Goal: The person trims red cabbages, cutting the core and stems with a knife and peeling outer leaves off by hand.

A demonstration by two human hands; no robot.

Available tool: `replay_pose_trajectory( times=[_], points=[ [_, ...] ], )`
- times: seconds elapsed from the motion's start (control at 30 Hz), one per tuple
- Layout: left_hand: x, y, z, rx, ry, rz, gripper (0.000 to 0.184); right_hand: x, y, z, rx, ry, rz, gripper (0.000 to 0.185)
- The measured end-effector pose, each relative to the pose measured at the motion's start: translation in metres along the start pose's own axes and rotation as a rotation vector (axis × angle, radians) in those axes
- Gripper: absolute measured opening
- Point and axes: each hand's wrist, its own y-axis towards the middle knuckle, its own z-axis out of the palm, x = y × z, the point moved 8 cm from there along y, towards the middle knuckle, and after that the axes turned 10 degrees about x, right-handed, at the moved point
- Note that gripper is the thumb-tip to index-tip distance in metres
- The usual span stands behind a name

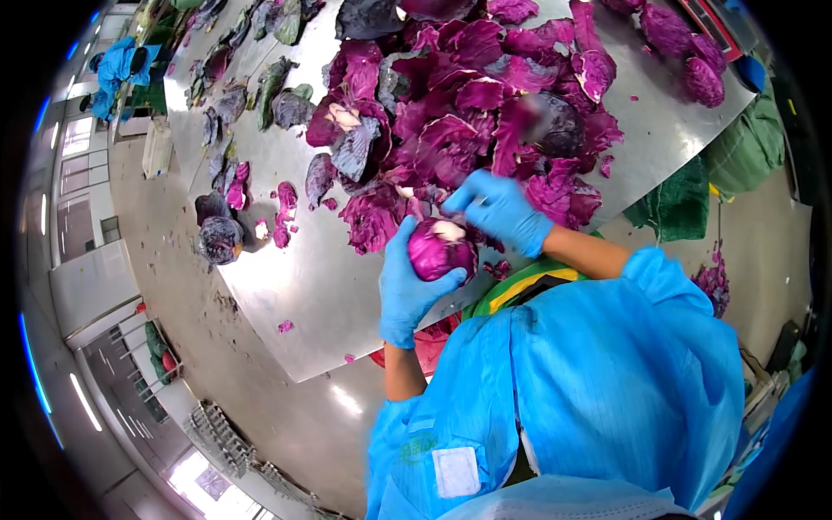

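Observation:
My left hand (406,286), in a blue glove, wraps around a small trimmed red cabbage (440,255) near the table's edge. Its pale cut stem faces up. Just to the upper right of the cabbage is my right hand (503,212), also gloved in blue, with fingers curled in and slightly blurred. What those fingers hold, if anything, cannot be made out. Beyond both hands lies a large heap of loose purple cabbage leaves (459,121) on the metal table (303,303).
Several whole red cabbages (667,35) sit at the table's far right. A dark cabbage (220,240) rests by the left edge among scattered leaves. Green sacks (745,143) stand right of the table. A person in blue (121,69) is at the far left.

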Motion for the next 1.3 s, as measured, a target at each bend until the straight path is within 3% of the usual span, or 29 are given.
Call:
replay_pose_trajectory(
  times=[0.07, 0.13, 0.2, 0.33, 0.37, 0.47, 0.5, 0.53, 0.6, 0.67, 0.73, 0.77, 0.97, 1.1, 1.2, 1.23, 1.3],
  points=[
    [0.026, -0.017, 0.0, -0.194, -0.26, -0.003, 0.102, -0.029, -0.002, -0.018, -0.093, -0.02, -0.034, 0.022],
    [0.018, -0.022, 0.004, -0.299, -0.137, 0.005, 0.102, 0.013, -0.009, 0.001, 0.08, -0.234, -0.009, 0.049],
    [-0.002, -0.024, 0.011, -0.335, 0.061, -0.05, 0.107, 0.035, -0.008, 0.025, 0.101, -0.527, -0.071, 0.057],
    [-0.012, -0.023, 0.019, -0.399, 0.251, -0.075, 0.107, 0.016, 0.004, 0.038, 0.261, -0.522, -0.075, 0.044],
    [-0.014, -0.024, 0.021, -0.396, 0.289, -0.083, 0.105, 0.014, 0.003, 0.037, 0.214, -0.484, -0.173, 0.034],
    [-0.006, -0.03, 0.02, -0.444, 0.158, 0.002, 0.101, -0.027, 0.021, 0.026, 0.111, -0.7, -0.27, 0.027],
    [0.017, -0.029, 0.021, -0.474, -0.156, 0.032, 0.103, -0.025, 0.022, 0.012, 0.033, -0.481, -0.147, 0.022],
    [0.042, -0.023, 0.027, -0.394, -0.593, -0.023, 0.094, -0.012, 0.017, 0.004, -0.011, -0.33, -0.255, 0.022],
    [0.065, -0.011, 0.051, -0.296, -1.41, -0.048, 0.087, 0.006, 0.009, -0.01, -0.028, -0.098, -0.147, 0.026],
    [0.05, -0.013, 0.06, -0.267, -1.728, -0.111, 0.081, 0.013, -0.001, -0.016, 0.025, 0.095, 0.115, 0.03],
    [0.044, 0.0, 0.067, -0.277, -2.009, -0.094, 0.081, 0.025, -0.007, -0.019, -0.003, -0.071, -0.08, 0.03],
    [0.039, 0.003, 0.068, -0.272, -2.032, -0.066, 0.08, 0.037, -0.011, -0.014, -0.008, -0.225, -0.282, 0.031],
    [0.022, 0.008, 0.076, -0.209, -1.901, 0.017, 0.078, 0.047, -0.013, 0.023, 0.087, -0.559, -0.239, 0.073],
    [0.025, 0.002, 0.076, -0.339, -1.765, -0.022, 0.069, 0.039, -0.001, 0.017, 0.139, -0.574, -0.072, 0.072],
    [0.034, -0.004, 0.073, -0.415, -1.628, -0.038, 0.063, 0.035, 0.002, 0.01, 0.125, -0.551, -0.139, 0.073],
    [0.037, -0.004, 0.073, -0.429, -1.592, -0.033, 0.061, 0.043, -0.002, 0.015, 0.109, -0.751, -0.265, 0.07],
    [0.038, -0.007, 0.072, -0.461, -1.579, -0.024, 0.055, 0.047, -0.008, 0.027, 0.162, -0.952, -0.318, 0.068]
  ],
)
